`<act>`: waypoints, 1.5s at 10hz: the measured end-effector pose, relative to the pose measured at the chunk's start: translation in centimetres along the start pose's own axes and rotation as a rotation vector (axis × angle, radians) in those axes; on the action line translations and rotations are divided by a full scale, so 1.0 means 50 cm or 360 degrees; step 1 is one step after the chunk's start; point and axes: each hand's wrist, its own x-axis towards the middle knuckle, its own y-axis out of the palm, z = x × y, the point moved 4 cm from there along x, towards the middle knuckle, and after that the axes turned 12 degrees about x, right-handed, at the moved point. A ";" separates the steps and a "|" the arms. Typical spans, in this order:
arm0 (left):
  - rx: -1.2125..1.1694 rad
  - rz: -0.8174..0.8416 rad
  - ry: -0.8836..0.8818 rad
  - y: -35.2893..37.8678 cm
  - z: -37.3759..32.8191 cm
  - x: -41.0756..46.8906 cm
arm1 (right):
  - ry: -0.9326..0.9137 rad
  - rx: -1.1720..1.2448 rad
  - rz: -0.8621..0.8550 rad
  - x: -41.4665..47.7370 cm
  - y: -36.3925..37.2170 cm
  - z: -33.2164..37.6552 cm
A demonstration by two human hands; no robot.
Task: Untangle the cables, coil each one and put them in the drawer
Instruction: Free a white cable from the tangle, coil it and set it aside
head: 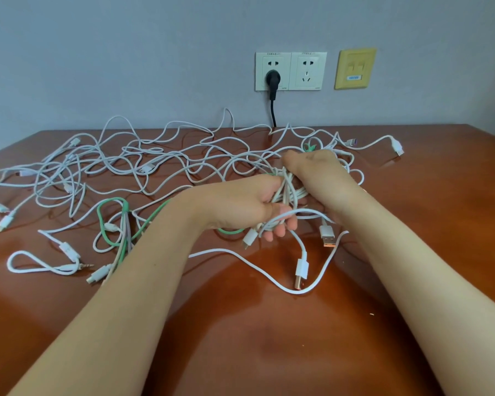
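A tangle of several white cables sprawls over the brown table, with a green cable threaded through its near left part. A bunch of white cables is gathered at the centre right. My left hand grips this bunch from the left, fingers curled under it. From the right, my right hand grips the same bunch. Two white USB plugs with orange tips hang below the hands. No drawer is in view.
Two wall sockets sit above the table's far edge, with a black plug and cord in the left one. A yellow data outlet is to their right. A white plug end lies at the far right.
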 end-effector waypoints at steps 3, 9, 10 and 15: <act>0.0142 -0.0248 0.0066 0.022 -0.056 -0.001 | -0.0241 -0.0198 -0.0370 0.004 -0.026 0.012; -0.0624 -0.0177 0.0275 0.030 -0.056 0.006 | 0.0485 0.0877 0.0411 0.019 -0.033 -0.030; -0.0624 -0.0282 0.0270 0.014 -0.047 0.003 | 0.0513 0.0939 0.0560 0.013 -0.018 -0.035; 0.0196 -0.1104 -0.0171 -0.099 0.005 -0.042 | -0.0800 -0.1143 0.0085 -0.025 0.048 0.025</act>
